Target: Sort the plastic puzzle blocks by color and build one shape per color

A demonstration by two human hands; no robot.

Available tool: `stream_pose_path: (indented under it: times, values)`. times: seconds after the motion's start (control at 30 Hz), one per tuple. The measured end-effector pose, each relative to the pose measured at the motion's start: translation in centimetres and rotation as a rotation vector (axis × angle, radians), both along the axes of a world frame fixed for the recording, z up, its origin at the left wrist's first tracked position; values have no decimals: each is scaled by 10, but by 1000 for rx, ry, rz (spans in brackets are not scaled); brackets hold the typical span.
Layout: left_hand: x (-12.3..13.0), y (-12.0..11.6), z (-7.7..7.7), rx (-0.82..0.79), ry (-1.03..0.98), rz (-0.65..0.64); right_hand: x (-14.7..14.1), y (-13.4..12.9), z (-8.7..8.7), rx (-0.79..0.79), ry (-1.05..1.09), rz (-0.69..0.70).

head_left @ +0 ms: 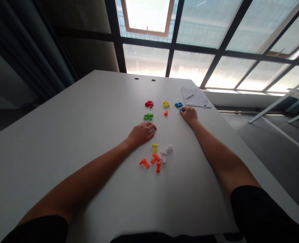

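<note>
My right hand (pixel 189 115) is at the far right of the group, fingertips closed on a small blue plastic piece (pixel 182 110). Just beyond it lies a pile of blue pieces (pixel 179 105). My left hand (pixel 142 132) rests on the table with curled fingers around what looks like a white plastic piece (pixel 152 130), mostly hidden. Green pieces (pixel 148 116) sit just past that hand. Red pieces (pixel 149 104) and yellow pieces (pixel 166 104) form piles farther back, with one orange piece (pixel 166 113) in front of the yellow ones.
Nearer me on the white table (pixel 109 195) lie loose orange pieces (pixel 144 163), a yellow piece (pixel 155 147) and white pieces (pixel 163 157). Papers (pixel 196 98) with pens are at the back right. The table's right edge runs beside my right arm.
</note>
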State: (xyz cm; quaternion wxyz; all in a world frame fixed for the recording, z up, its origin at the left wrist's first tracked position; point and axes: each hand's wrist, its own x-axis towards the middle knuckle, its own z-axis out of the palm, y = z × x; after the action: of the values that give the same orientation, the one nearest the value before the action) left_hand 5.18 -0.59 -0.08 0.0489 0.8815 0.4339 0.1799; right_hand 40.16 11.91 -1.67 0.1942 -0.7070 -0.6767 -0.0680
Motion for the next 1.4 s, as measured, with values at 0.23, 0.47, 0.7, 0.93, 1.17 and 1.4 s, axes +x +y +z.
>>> stream_pose_path:
  times: [0.23, 0.47, 0.7, 0.93, 1.17, 1.4]
  values:
    - [0, 0, 0, -7, -12, -9, -10, 17, -3, -4, 6, 56]
    - [0, 0, 1, -25, -21, -4, -19, 26, -8, 23, 72, 0]
    - [1, 0, 1, -17, -12, -4, -22, 23, -6, 44, 108, -117]
    - [-2, 1, 0, -15, -24, -20, -45, -23, -2, 43, 28, 30]
    - [-2, 0, -1, 0, -17, -21, -45, -101, -2, 51, 69, 517]
    - [-1, 0, 1, 5, -16, -15, -59, -183, 20, 78, 257, 1096]
